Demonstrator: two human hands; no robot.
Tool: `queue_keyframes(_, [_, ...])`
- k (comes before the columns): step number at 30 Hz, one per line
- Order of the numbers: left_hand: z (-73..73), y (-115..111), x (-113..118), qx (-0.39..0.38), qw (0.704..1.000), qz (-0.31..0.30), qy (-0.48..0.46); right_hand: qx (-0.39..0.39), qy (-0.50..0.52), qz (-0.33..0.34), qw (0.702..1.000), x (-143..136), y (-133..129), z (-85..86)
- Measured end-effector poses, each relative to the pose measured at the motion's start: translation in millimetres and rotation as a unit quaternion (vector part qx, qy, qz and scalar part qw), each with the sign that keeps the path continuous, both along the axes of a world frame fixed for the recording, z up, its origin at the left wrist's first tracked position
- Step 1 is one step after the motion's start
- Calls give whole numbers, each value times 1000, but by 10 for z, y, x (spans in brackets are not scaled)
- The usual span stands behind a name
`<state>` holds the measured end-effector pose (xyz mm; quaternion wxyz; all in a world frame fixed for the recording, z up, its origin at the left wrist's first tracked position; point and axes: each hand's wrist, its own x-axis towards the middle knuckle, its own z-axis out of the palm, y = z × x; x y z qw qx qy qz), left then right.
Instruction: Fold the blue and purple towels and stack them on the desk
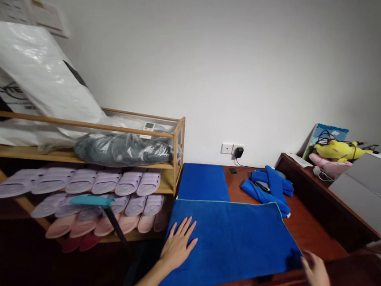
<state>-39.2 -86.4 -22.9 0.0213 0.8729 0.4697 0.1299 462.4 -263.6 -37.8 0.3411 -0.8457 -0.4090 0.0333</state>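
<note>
A large blue cloth (232, 240) with a thin green edge lies spread over the front of a reddish-brown table (322, 234). My left hand (179, 242) rests flat on its left part, fingers spread. At the cloth's right front corner, my right hand (314, 272) has its thumb and fingers closed on the edge. Behind the large cloth lies another flat blue cloth (203, 182). Crumpled or folded blue cloth strips (275, 188) sit at the back right of the table.
On the left stands a wooden rack (177, 159) with lilac and pink slippers (107, 182) and plastic-wrapped items. A teal-headed tool (92, 200) leans before it. A raised ledge on the right holds a yellow plush toy (335, 150) and a grey-white box (367, 185).
</note>
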Motion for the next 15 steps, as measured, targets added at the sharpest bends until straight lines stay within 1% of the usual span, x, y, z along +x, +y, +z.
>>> queue_keyframes(1, [1, 1, 2, 0, 1000, 0, 1, -10, -24, 50, 998, -131, 99, -29])
queue_keyframes(2, [2, 1, 4, 0, 1000, 1, 3, -27, -46, 86, 995, -256, 196, -67])
queue_keyframes(3, [4, 1, 6, -2, 1000, 2, 4, -47, -65, 109, 991, -360, 282, -114])
queue_keyframes(4, [6, 0, 6, -4, 1000, 3, 6, -69, -80, 116, 988, -430, 352, -168])
queue_keyframes(5, [9, -1, 6, -7, 1000, 4, 8, -90, -93, 109, 986, -460, 401, -226])
queue_keyframes(7, [16, -6, 4, -12, 1000, 4, 11, -125, -102, 78, 984, -401, 433, -346])
queue_keyframes(10, [28, -14, -4, -16, 1000, 0, 14, -163, -99, 49, 980, -136, 388, -479])
queue_keyframes(13, [40, -18, -12, -20, 1000, -2, 12, -191, -119, 64, 972, 64, 394, -498])
queue_keyframes(15, [43, -17, -21, -21, 1000, 1, 7, -187, -138, 62, 971, 67, 501, -457])
